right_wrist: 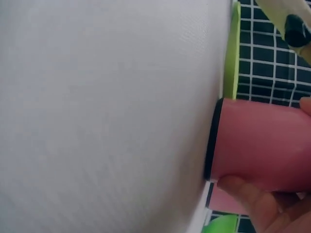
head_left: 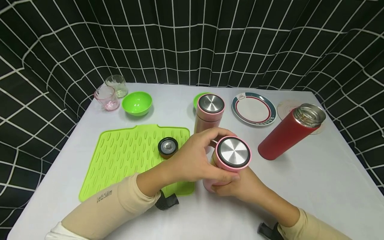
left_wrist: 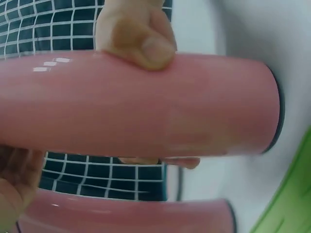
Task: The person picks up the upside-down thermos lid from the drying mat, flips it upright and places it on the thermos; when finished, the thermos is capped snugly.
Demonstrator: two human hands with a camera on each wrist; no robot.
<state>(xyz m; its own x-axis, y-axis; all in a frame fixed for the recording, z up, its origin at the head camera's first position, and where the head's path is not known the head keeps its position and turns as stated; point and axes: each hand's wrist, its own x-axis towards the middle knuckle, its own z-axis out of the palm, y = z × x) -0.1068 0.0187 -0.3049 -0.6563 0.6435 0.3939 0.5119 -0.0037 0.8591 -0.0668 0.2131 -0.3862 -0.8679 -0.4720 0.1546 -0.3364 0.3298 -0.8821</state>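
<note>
Both hands hold a pink thermos (head_left: 220, 185) upright in front of me, its brushed-steel lid (head_left: 234, 151) facing up. The left hand (head_left: 192, 156) curls round its upper end, thumb and fingers at the lid's pink rim. Lower on the body, the right hand (head_left: 244, 185) grips from the right side. In the left wrist view the thermos (left_wrist: 146, 104) spans the frame, with the right thumb pressed on it. The right wrist view shows its dark base (right_wrist: 214, 141) close over the white table. Behind it stands a second pink thermos (head_left: 210, 113), also lidded.
A red thermos (head_left: 285, 136) with an uncovered steel mouth stands at right. A black-rimmed stopper (head_left: 168, 146) sits on the green mat (head_left: 129, 156) at left. Farther back are green bowls (head_left: 137, 104), two glasses (head_left: 107, 98), a rimmed plate (head_left: 254, 108) and a pale disc (head_left: 285, 108).
</note>
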